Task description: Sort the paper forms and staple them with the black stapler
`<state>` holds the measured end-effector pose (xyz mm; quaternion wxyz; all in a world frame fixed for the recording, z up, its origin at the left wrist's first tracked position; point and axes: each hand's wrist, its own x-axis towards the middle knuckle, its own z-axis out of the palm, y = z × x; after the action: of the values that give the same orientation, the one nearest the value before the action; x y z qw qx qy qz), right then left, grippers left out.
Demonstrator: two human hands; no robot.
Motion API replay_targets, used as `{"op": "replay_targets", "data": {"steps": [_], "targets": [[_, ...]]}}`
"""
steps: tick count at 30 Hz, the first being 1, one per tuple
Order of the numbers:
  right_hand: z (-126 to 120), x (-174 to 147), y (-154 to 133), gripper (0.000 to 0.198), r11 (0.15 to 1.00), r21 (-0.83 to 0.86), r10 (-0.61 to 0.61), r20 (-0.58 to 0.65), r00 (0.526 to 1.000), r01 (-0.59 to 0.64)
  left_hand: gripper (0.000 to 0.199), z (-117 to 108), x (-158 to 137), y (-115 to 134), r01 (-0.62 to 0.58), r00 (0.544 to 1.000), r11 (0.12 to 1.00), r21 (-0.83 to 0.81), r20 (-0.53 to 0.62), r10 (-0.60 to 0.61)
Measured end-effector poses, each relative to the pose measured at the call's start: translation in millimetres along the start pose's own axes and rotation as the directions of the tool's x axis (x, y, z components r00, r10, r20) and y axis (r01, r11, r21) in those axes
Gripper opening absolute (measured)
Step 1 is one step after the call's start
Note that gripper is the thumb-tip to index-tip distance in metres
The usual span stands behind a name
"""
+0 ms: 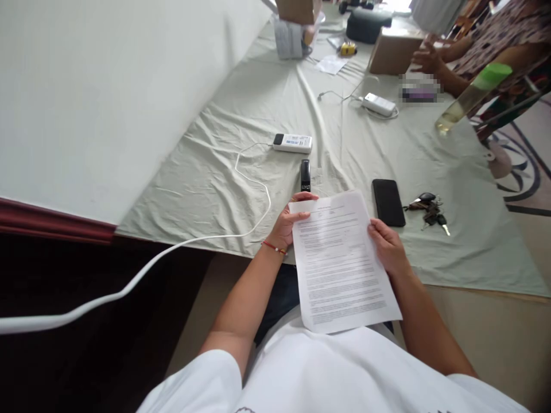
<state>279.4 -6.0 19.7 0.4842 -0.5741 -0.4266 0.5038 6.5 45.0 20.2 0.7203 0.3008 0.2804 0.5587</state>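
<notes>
A printed sheet of paper (340, 264) is held up in front of my white shirt, its lines of text facing me. My left hand (289, 222) pinches its upper left edge, thumb on top and fingers behind. On the right edge, my right hand (390, 244) grips the paper between thumb and fingers. Just beyond my left hand lies a stapler-like black object (305, 175). A black phone (388, 202) rests face up to the right of the paper, with a bunch of keys (428, 211) beside it.
A white power bank (293, 143) with a long white cable lies ahead on the cloth-covered table (206, 189). Farther off are another white device (379, 105), a green-capped bottle (471, 100) and a cardboard box (394, 51). Another person's hands (430, 57) are at the far right.
</notes>
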Motion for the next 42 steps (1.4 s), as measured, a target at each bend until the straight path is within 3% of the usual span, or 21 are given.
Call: {"op": "replay_targets", "data": {"steps": [5, 8, 11, 14, 17, 20, 21, 24, 28, 34, 42], "targets": [[-8.0, -1.5, -20.2, 0.044, 0.997, -0.003, -0.072, 0.005, 0.997, 0.072, 0.068, -1.9, 2.1, -2.6, 0.095, 0.991, 0.994, -0.06, -0.088, -0.1], [-10.0, 2.2, -25.5, 0.045, 0.994, -0.031, -0.105, -0.005, 0.994, 0.105, 0.056, -3.3, 3.1, -6.4, 0.175, 0.972, 0.984, -0.035, -0.156, -0.179], [-11.8, 13.8, -23.4, 0.045, 0.993, -0.062, -0.094, 0.069, 0.993, 0.098, 0.046, -4.8, 2.8, -9.2, 0.207, 0.958, 0.978, -0.038, -0.193, -0.21], [-12.7, 33.2, -21.1, 0.04, 0.958, -0.25, -0.113, 0.129, 0.985, 0.143, 0.043, -6.0, 2.9, -10.6, 0.217, 0.953, 0.973, -0.076, -0.198, -0.228], [-4.6, 51.3, -31.5, 0.041, 0.773, -0.556, -0.324, 0.065, 0.944, 0.304, 0.042, -6.0, 3.4, -11.4, 0.248, 0.943, 0.965, -0.081, -0.206, -0.259], [19.1, 58.4, -57.1, 0.049, 0.452, -0.745, -0.598, 0.154, 0.787, 0.49, 0.04, -4.6, 3.0, -11.3, 0.258, 0.941, 0.963, -0.075, -0.207, -0.268], [30.0, 58.3, -66.7, 0.048, 0.361, -0.767, -0.634, 0.216, 0.743, 0.531, 0.04, -3.9, 2.6, -11.1, 0.256, 0.943, 0.964, -0.075, -0.2, -0.266], [64.7, 54.2, -88.8, 0.036, 0.151, -0.724, -0.546, 0.506, 0.668, 0.673, 0.043, -1.8, 1.5, -10.0, 0.252, 0.948, 0.964, -0.082, -0.178, -0.262], [99.1, 50.2, -96.2, 0.034, 0.012, -0.683, -0.295, 0.695, 0.656, 0.73, 0.045, -0.6, 0.5, -9.1, 0.245, 0.952, 0.966, -0.085, -0.167, -0.256], [116.3, 48.5, -97.4, 0.032, -0.007, -0.631, -0.119, 0.771, 0.626, 0.776, 0.038, -3.3, 0.3, -11.3, 0.234, 0.964, 0.971, -0.06, -0.115, -0.239], [128.7, 42.4, -92.3, 0.024, 0.051, -0.558, -0.122, 0.82, 0.559, 0.828, 0.025, -10.3, 2.8, -19.0, 0.244, 0.965, 0.97, 0.016, -0.098, -0.242]]}}
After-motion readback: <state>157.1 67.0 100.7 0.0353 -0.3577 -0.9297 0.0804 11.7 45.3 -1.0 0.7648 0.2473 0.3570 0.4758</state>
